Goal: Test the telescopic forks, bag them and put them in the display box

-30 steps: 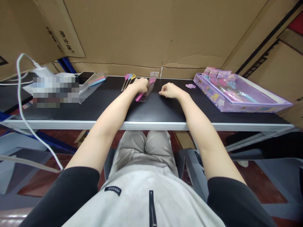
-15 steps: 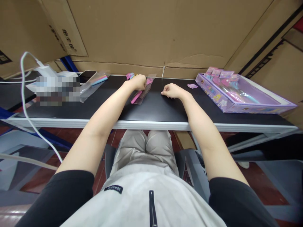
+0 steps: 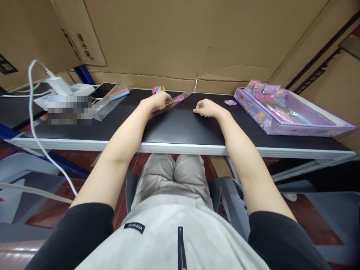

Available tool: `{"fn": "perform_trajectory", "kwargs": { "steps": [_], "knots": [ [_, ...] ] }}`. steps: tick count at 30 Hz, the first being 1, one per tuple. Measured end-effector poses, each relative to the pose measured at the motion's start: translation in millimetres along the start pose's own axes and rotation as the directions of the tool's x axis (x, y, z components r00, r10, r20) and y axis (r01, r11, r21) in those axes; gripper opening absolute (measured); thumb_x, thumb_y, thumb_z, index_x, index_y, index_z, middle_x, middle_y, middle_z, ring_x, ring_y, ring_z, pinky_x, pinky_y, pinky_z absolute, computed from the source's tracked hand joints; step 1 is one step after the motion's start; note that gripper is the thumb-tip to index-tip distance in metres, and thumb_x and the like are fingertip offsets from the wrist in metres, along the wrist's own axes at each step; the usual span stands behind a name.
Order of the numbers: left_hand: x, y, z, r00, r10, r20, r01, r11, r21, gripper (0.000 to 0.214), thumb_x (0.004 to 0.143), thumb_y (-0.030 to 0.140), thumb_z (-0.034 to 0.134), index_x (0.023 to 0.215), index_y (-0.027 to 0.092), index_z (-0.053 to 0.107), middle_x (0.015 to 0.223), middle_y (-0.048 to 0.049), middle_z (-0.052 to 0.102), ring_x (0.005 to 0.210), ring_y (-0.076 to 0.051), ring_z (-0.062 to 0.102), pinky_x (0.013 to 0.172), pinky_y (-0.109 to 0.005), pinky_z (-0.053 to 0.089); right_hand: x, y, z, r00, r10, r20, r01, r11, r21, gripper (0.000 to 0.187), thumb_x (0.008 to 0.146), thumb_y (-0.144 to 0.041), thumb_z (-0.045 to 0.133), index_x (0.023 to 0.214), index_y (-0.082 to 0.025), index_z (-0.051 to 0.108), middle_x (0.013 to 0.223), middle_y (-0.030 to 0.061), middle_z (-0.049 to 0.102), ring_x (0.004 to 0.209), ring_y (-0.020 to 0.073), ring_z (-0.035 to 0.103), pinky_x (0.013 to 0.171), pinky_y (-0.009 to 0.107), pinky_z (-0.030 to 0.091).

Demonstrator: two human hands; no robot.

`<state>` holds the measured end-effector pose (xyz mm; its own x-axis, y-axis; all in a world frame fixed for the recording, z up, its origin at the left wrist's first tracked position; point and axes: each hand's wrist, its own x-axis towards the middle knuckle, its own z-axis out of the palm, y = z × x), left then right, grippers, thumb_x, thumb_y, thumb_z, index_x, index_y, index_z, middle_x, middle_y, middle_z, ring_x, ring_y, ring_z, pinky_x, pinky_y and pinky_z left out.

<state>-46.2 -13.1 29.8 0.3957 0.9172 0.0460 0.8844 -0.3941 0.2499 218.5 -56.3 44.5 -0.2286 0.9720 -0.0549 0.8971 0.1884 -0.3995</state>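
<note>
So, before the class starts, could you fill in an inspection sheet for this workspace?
Surface: black tabletop, metal front edge.
Job's things: clear sleeve with pink claw-ended stick; similar claw heads nearby; open purple box of packaged items.
Clutter: phone, clear bag, small purple piece.
Hands: left hand gripping the sleeve; right hand curled, nothing seen in it.
Cables: white cable looping past the table's left front edge.
Surroundings: cardboard beyond, reddish floor below.

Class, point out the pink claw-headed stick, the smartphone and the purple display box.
Pink claw-headed stick (image 3: 179,98), head view: on its claw head.
Smartphone (image 3: 105,90), head view: on its dark screen.
Purple display box (image 3: 254,111), head view: on its printed left wall.
</note>
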Motion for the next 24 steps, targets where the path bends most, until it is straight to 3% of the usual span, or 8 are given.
{"fn": "perform_trajectory", "kwargs": {
  "steps": [5, 11, 16, 24],
  "knots": [
    [-3, 6, -2.6, 1.000, -0.011, 0.028, 0.008, 0.995, 0.102, 0.092, 0.068, 0.000, 0.060, 0.157, 0.021, 0.070, 0.137, -0.0066, 0.081, 0.126, -0.022, 0.074, 0.100, -0.019, 0.056, -1, -1, -1, 1.000, -0.003, 0.000, 0.003, 1.000, 0.003, 0.032, 0.105, -0.017, 0.067, 0.076, -0.021, 0.056, 0.066, -0.0015, 0.063, 0.052, 0.0094, 0.053, 0.052, 0.024, 0.044],
    [-8, 13, -4.1, 0.998, -0.033, 0.045, 0.024, 0.979, 0.205, 0.090, 0.069, 0.002, 0.063, 0.156, 0.023, 0.072, 0.142, -0.0090, 0.077, 0.127, -0.025, 0.074, 0.103, -0.022, 0.057, 1, 0, 0, 1.000, -0.002, -0.011, 0.002, 1.000, -0.015, 0.028, 0.104, -0.017, 0.068, 0.078, -0.020, 0.060, 0.067, -0.0010, 0.066, 0.053, 0.0094, 0.054, 0.056, 0.023, 0.046],
    [-7, 15, -5.0, 0.998, -0.054, 0.043, 0.043, 0.972, 0.231, 0.076, 0.073, 0.002, 0.063, 0.144, 0.021, 0.080, 0.135, -0.0098, 0.079, 0.125, -0.025, 0.074, 0.102, -0.023, 0.057, 3, 2, 0, 1.000, -0.009, -0.019, 0.009, 0.999, -0.031, 0.025, 0.103, -0.018, 0.069, 0.079, -0.019, 0.062, 0.073, 0.0013, 0.072, 0.056, 0.0103, 0.058, 0.061, 0.023, 0.049],
    [-4, 12, -2.6, 0.998, -0.055, -0.012, 0.056, 0.985, 0.163, 0.055, 0.083, 0.005, 0.065, 0.132, 0.017, 0.084, 0.126, -0.0103, 0.080, 0.116, -0.024, 0.075, 0.100, -0.024, 0.055, 5, 3, 2, 0.999, -0.021, -0.024, 0.020, 1.000, -0.016, 0.026, 0.100, -0.017, 0.072, 0.077, -0.020, 0.061, 0.070, 0.0002, 0.068, 0.055, 0.0115, 0.058, 0.065, 0.025, 0.051]
  ]
}}
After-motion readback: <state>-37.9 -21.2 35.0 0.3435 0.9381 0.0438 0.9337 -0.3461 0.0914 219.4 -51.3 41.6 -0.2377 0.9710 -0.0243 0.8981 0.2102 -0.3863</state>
